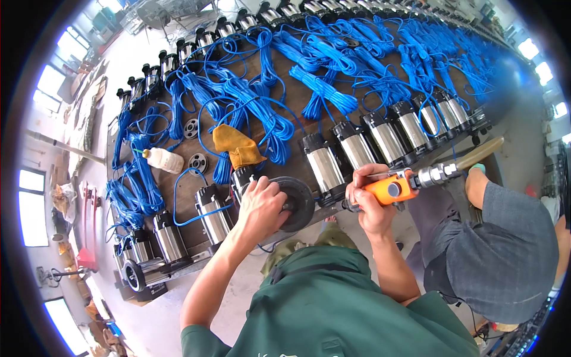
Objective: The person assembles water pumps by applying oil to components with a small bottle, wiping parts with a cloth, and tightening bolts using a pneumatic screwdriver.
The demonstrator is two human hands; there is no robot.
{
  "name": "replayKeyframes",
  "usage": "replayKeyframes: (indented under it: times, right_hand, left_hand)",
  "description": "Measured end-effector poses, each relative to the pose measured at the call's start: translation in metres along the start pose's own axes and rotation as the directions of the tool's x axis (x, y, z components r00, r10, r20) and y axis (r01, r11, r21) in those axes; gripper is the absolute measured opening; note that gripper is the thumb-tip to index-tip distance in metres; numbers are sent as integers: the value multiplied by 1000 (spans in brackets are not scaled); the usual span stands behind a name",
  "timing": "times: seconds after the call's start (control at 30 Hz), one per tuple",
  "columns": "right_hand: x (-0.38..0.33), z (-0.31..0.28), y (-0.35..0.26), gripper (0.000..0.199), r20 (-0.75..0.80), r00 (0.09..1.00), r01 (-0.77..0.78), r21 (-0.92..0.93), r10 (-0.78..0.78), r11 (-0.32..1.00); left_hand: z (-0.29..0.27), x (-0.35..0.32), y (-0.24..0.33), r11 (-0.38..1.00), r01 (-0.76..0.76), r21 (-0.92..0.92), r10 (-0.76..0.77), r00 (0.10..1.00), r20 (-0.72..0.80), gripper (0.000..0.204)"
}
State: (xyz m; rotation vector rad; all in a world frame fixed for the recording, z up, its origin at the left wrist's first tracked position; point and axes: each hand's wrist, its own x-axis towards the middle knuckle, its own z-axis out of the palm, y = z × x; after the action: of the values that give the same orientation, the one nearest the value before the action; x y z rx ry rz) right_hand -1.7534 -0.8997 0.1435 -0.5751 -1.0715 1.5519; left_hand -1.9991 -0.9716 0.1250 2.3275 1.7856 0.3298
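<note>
My left hand [262, 205] is closed at the near side of a black round disc-shaped part [303, 199], which faces me at the bench edge; what lies beneath the fingers is hidden. Just behind that hand stands a steel pump [244, 176] with a yellow-brown work glove [237, 146] over it. My right hand [373, 205] wraps round an orange air tool [389, 189], its nose pointing left toward the disc. A silver coupling [437, 174] joins the tool to a yellowish hose [480, 152]. The two hands are apart.
Steel pumps [324, 165] line both long sides of the brown bench [196, 152]. Bundled blue cables [256, 104] cover much of it. A white bottle [163, 160] and metal discs [198, 162] lie at left. Close on my right is a person in grey [499, 250].
</note>
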Motion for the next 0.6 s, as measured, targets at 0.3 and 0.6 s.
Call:
replayKeyframes:
  times: [0.3,0.6]
  right_hand:
    - [138,-96,97,10,-512,728,-283,382,456,880]
    - [169,-145,223,13,-640,367,-540,445,675,715]
  left_hand:
    - [10,4,4,1000,3,17,-2,998,-64,25]
    - [24,-2,-8,990,58,-126,-75,988,-133,24]
